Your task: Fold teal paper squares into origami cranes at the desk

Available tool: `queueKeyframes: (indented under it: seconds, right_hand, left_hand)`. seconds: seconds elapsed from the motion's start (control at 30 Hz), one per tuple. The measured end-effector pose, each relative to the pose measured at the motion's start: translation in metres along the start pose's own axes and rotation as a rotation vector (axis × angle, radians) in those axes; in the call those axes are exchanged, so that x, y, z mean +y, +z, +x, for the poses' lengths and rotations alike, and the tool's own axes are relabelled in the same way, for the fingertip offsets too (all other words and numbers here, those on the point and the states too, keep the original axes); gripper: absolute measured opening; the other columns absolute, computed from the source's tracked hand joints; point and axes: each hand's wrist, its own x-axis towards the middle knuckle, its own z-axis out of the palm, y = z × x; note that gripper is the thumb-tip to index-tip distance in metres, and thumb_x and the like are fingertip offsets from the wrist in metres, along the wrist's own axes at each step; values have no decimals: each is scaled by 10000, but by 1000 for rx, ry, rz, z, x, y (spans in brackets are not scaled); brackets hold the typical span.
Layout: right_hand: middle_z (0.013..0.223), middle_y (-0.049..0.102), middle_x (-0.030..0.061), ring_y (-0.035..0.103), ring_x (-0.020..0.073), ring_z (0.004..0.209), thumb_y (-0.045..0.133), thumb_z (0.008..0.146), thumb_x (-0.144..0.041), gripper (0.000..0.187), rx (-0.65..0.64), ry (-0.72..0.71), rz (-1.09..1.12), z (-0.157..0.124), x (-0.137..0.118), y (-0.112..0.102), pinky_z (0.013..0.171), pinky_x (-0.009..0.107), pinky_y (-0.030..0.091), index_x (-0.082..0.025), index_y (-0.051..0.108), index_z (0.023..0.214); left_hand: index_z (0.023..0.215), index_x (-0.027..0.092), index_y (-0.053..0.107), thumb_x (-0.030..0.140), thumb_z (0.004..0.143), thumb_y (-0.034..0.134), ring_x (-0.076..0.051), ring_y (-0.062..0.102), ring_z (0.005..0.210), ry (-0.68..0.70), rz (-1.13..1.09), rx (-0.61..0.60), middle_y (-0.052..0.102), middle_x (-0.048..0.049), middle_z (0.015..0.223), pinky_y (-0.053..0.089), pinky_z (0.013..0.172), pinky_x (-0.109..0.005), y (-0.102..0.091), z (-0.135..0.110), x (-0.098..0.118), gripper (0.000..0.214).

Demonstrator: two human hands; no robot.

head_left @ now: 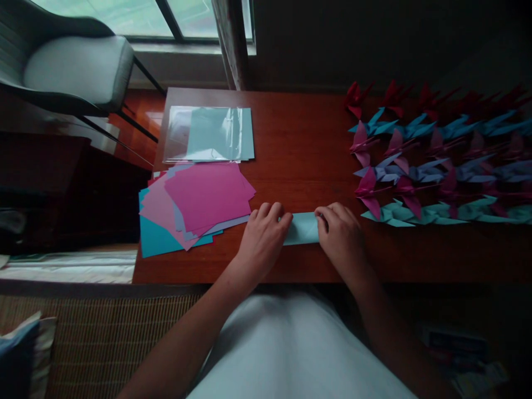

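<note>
Red-brown wooden table (299, 149) under pale aqua paper (301, 229), loose bright sheets (211, 197), clear packet (208, 134) and paper cranes (436, 144).

I've got L hand (266, 234) on folded lt-blue paper (302, 228), R hand (341, 237) pinching its R end, on brown tbl (299, 149). Loose col. sheets (210, 197) to L, clear packet (211, 134) just past; paper birds (428, 173) in rows, R.

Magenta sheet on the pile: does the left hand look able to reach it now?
Probably yes: the left hand is close beside the magenta sheet, with nothing standing between them, though its fingers are on the pale paper.
</note>
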Motion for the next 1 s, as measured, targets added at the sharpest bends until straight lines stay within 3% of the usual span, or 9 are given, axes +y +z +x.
queueKeyframes:
  seconds: [0.1, 0.2, 0.37, 0.43, 0.57, 0.77, 1.0]
  right_hand:
    - [929, 659, 86, 575, 254, 881, 596, 932, -280, 82, 10, 25, -62, -1, -6, 0, 733, 363, 417, -214, 642, 938]
    - [937, 658, 90, 574, 259, 873, 641, 913, -391, 179, 19, 53, -129, -2, -13, 0, 668, 353, 390, -217, 627, 955]
    - [943, 662, 68, 577, 239, 883, 596, 954, -253, 48, -73, -2, -119, -2, -26, -1, 680, 345, 384, -226, 613, 917]
    - [947, 666, 66, 578, 235, 887, 553, 969, -200, 87, -99, -20, -102, -3, -30, 1, 707, 345, 394, -223, 618, 916]
    - [990, 668, 86, 575, 249, 913, 551, 961, -214, 87, -60, -36, -61, -9, -31, 4, 786, 359, 418, -209, 636, 977]
    - [1128, 676, 121, 558, 290, 984, 550, 951, -241, 236, -23, -51, -87, -26, -32, 7, 836, 408, 405, -183, 611, 1172]
    - [1206, 675, 142, 543, 301, 1007, 519, 974, -217, 258, -7, -41, -156, -35, -37, 12, 832, 438, 385, -167, 597, 1215]
  left_hand:
    - [1085, 182, 644, 145, 967, 519, -268, 537, 947, 7, -24, 3, 616, -102, 1073, 479, 828, -392, 3, 0, 2, 175]
    - [1038, 164, 641, 154, 966, 526, -269, 532, 934, -20, -43, 38, 606, -101, 1027, 486, 835, -384, 8, 0, 6, 136]
    - [1064, 157, 634, 145, 979, 506, -256, 544, 943, -24, -124, 39, 608, -90, 1061, 502, 836, -362, 13, -1, 14, 154]
    - [1075, 160, 636, 154, 990, 491, -252, 548, 947, -21, -161, 34, 613, -85, 1069, 506, 851, -363, 14, -2, 16, 168]
    - [1107, 157, 626, 151, 992, 473, -256, 547, 976, -21, -196, 75, 620, -86, 1083, 508, 889, -376, 18, -6, 19, 192]
    - [1125, 151, 621, 162, 957, 520, -264, 565, 1034, -9, -178, 169, 623, -114, 1160, 512, 936, -385, 25, -15, 28, 197]
    - [1225, 125, 604, 194, 980, 525, -275, 578, 1146, -55, -108, 148, 632, -137, 1248, 507, 996, -389, 34, -20, 39, 267]
